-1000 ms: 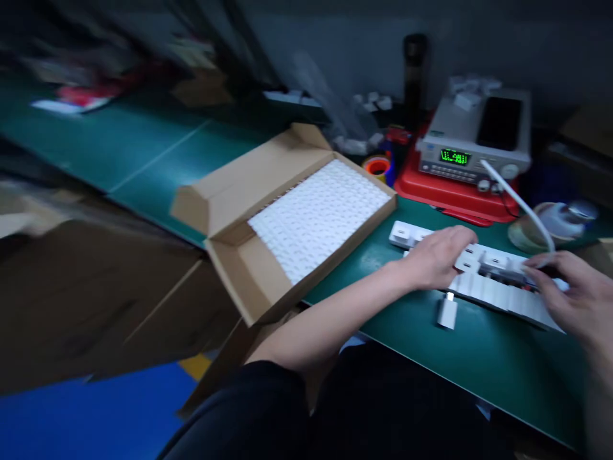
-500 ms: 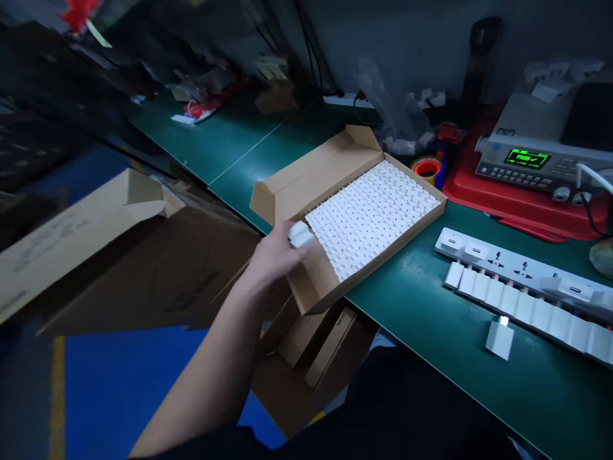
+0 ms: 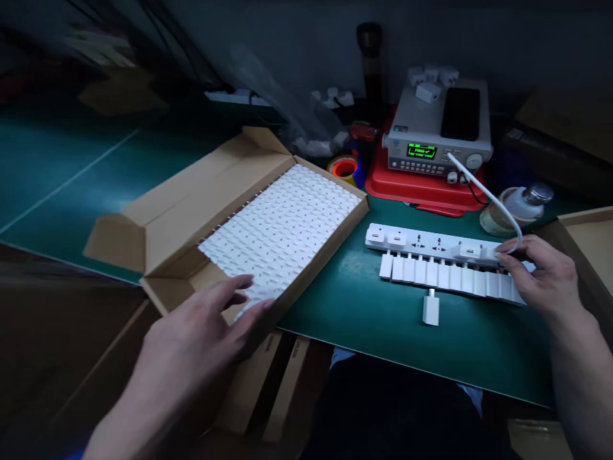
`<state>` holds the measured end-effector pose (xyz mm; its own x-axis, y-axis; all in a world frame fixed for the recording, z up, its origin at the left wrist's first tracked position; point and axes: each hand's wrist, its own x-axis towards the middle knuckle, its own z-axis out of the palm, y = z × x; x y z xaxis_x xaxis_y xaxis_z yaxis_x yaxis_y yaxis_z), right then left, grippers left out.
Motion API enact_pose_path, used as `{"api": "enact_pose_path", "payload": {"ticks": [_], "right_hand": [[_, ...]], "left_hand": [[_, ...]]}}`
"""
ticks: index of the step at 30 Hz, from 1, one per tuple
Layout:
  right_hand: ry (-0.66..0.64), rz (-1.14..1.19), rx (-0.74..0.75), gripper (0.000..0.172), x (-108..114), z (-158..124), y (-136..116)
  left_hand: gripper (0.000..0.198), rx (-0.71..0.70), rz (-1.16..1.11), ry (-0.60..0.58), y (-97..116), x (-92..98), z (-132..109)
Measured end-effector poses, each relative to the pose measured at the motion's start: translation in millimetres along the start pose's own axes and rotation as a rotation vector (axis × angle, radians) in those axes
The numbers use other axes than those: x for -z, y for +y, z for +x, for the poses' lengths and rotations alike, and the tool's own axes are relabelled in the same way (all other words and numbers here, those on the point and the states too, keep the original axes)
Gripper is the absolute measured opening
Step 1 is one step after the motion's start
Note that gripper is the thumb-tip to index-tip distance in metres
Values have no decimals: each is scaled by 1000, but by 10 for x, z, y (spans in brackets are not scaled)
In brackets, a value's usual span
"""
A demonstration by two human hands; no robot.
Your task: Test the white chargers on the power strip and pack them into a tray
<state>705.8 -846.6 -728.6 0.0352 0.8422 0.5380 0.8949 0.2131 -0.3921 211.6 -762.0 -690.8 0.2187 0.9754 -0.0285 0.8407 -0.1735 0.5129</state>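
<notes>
My left hand (image 3: 201,326) hovers at the near corner of an open cardboard box (image 3: 330,239), thumb and fingers apart. Rows of white charger plugs (image 3: 287,230) fill most of that box, and a white edge shows just beyond my thumb. On the right, my right hand (image 3: 546,271) pinches the end of a white cable (image 3: 493,198) at the right part of a white power strip (image 3: 428,243). Whether the cable's tip sits in a charger there is hidden by my fingers. Along the strip's near side runs a row of white chargers (image 3: 443,275).
One loose white charger (image 3: 431,310) lies before the row. Behind stands a tester (image 3: 397,150) with a green PASS display, on a red tray (image 3: 378,185). A phone (image 3: 460,114) lies on top. Tape rolls (image 3: 345,167), a bottle (image 3: 524,201) and another cardboard box (image 3: 589,230) are around.
The view has swung right. My left hand held a white charger over the box's unfilled end; now its fingers are apart there. My right hand has come into view, gripping the cable.
</notes>
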Motion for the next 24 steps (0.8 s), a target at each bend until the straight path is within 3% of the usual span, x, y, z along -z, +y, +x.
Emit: {"api": "enact_pose_path", "payload": {"ticks": [2,4,6,8,10,13,17,21,24], "right_hand": [[2,34,-14,4,-5,-16,12],[6,50,-28,4,-10,-22,7],[12,55,-34,5,-17,-22,-2],[27,64,-28,6,-26,-25,-3],[35,81,-31,6,-36,-34,5],[45,112,-41,7,-48,-50,22],[51,135,-31,7,-54,-50,30],[43,133,-41,7,-58,-40,21],[49,136,-43,7,-66,-45,17]], "left_hand": [[42,-152,-29,29,346,-307,78],[54,-342,-45,-46,725,-719,190],[67,-429,30,-102,1044,-1146,297],[61,-441,113,-69,1220,-1489,360],[48,-442,132,-3,1228,-1689,362],[40,-497,16,54,1034,-1714,281],[39,-602,-174,97,861,-1426,220],[38,-844,-59,148,1151,-1140,445],[35,-1025,186,25,1580,-1100,771]]}}
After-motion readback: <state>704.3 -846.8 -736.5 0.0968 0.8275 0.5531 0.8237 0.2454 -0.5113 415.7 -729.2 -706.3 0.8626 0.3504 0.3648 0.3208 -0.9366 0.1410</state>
